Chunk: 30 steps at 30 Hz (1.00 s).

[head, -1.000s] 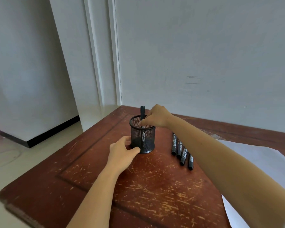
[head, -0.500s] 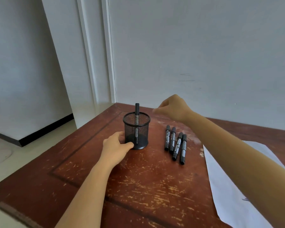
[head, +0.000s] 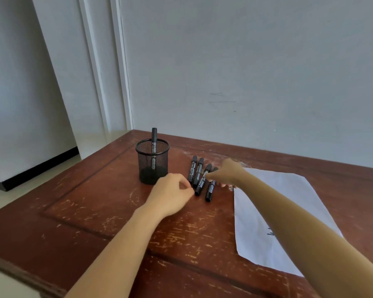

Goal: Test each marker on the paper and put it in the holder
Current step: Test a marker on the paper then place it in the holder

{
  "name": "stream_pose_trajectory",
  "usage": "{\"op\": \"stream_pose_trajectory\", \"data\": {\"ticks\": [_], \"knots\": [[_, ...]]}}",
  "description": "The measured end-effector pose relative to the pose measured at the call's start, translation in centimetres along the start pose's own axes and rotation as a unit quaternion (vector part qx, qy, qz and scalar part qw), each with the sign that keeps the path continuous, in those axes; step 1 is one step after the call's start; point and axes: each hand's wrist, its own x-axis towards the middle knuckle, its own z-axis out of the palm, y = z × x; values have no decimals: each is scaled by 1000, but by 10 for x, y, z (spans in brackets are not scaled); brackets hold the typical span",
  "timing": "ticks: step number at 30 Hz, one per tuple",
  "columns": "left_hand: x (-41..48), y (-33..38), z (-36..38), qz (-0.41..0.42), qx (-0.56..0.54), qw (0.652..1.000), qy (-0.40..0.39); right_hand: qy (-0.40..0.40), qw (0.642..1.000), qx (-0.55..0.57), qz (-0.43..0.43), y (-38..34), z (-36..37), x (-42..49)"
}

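Note:
A black mesh holder stands on the brown table with one black marker upright in it. Several black markers lie side by side just right of the holder. My right hand reaches over them, its thumb and fingers closing on either side of the rightmost marker, which still lies on the table. My left hand rests near the markers' front ends, fingers loosely curled, holding nothing. A white paper lies to the right, with a dark scribble partly hidden by my right forearm.
The wooden table is scratched and butts against a grey wall at the back. Its left edge drops to a pale floor beside a white door frame. Bare tabletop lies in front of the holder and markers.
My right hand let go of the marker in the holder and came down onto the lying markers. My left hand left the holder and moved right toward the markers.

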Motion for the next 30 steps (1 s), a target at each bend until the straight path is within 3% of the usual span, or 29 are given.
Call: {"op": "stream_pose_trajectory", "data": {"ticks": [3,6,9,13,17,20,23,30], "knots": [[-2,12,19,43,-26,999,-11,-11,998,48,31,11,-7,-10],[-1,19,31,109,4,993,35,-16,993,109,28,31,-25,-25],[3,28,40,167,70,982,59,-85,978,193,0,52,-49,-50],[4,45,54,268,126,955,30,-167,969,178,-45,80,-74,-78],[2,64,69,362,187,913,15,-159,968,182,-67,102,-89,-93],[-1,79,75,337,177,925,4,-113,944,306,-45,116,-97,-98],[-1,90,82,284,97,954,-26,-56,887,458,-14,126,-95,-101],[-12,110,101,250,21,964,-85,4,871,490,15,127,-77,-107]]}}
